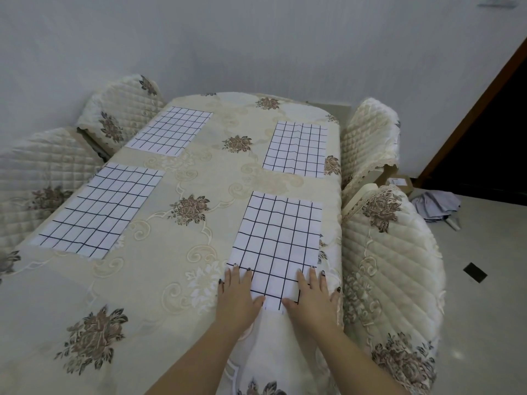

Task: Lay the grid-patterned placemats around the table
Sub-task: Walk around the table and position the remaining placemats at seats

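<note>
Several white placemats with a dark grid lie flat on the cream floral tablecloth (182, 280). The near right placemat (278, 240) has both my hands on its near end. My left hand (236, 297) presses its near left corner with straight fingers. My right hand (315, 297) presses its near right corner the same way, close to the table's right edge. A far right placemat (296, 148), a far left placemat (169, 131) and a near left placemat (98, 208) lie untouched.
Quilted cream chairs stand along both sides: two on the left (42, 181) (122, 109), two on the right (368, 135) (393, 269). A cardboard box (399, 182) and crumpled cloth (436, 205) lie on the floor at right, by a dark doorway (490, 132).
</note>
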### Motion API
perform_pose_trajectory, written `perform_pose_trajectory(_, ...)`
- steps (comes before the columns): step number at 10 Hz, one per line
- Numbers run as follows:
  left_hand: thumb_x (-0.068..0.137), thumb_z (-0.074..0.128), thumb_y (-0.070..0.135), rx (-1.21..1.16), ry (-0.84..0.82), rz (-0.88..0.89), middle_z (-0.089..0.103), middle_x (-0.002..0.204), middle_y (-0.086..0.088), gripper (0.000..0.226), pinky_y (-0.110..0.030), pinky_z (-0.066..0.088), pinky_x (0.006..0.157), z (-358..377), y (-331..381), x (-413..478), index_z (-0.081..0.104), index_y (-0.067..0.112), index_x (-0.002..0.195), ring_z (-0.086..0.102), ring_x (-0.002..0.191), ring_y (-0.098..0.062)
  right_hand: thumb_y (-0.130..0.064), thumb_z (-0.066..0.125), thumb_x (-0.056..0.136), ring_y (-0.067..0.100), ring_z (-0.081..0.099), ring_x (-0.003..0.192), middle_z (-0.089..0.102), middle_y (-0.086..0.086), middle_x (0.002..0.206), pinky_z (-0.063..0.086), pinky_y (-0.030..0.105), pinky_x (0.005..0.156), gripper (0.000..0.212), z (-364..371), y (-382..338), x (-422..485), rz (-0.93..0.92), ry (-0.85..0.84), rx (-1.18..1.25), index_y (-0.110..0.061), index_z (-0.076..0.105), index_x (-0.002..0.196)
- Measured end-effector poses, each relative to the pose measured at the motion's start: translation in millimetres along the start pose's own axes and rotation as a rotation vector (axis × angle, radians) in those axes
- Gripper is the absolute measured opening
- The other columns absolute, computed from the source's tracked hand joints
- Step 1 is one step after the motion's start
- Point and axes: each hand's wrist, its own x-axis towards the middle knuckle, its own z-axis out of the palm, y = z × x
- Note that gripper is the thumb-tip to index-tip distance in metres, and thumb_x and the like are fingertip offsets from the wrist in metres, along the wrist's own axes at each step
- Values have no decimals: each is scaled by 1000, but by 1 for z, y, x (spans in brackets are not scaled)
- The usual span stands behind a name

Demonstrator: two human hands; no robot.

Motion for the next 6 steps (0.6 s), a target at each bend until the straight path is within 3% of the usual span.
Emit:
perform_pose_trajectory(4, 91, 50, 48, -72, 41, -28, 7, 161, -9, 73, -42, 5, 119, -3, 1, -1, 19, 20, 151, -1, 149, -27, -57, 43, 89, 22, -18, 146, -13, -1, 161, -3, 60, 115, 79, -1, 1, -2, -1, 12, 20, -31, 2, 152)
perform_pose_trajectory(5, 92, 51, 44, -201, 108, -39, 15, 160, -9, 71, -38, 8, 119, -8, -3, -2, 22, 15, 150, 6, 148, -24, -56, 44, 90, 21, -14, 147, -7, -1, 161, -4, 57, 115, 76, -6, -1, -2, -8, 56, 78, -29, 9, 152)
perform_pose_trajectory(6, 93, 55, 36, -430, 198, -72, 25, 157, -9, 66, -35, 17, 118, -19, -5, -6, 29, 11, 148, 16, 147, -22, -53, 46, 92, 22, -2, 148, 3, 1, 161, 5, 50, 118, 70, -12, -11, 0, -59, 154, 145, -25, 19, 150)
